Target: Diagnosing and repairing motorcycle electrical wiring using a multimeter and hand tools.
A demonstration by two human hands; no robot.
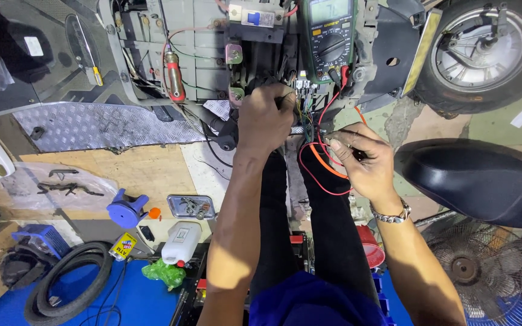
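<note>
Your left hand (265,118) is clenched around a dark wiring connector (285,96) under the scooter's frame. Your right hand (364,163) pinches a black test probe (354,152); its red lead (315,172) loops between both hands. The green multimeter (328,36) sits just above your left fist. A black seat (478,178) lies right of your right hand; a fan (484,271) stands below it.

Floor (158,163): tyre (67,281), jug (180,241), tray (191,207)
</note>
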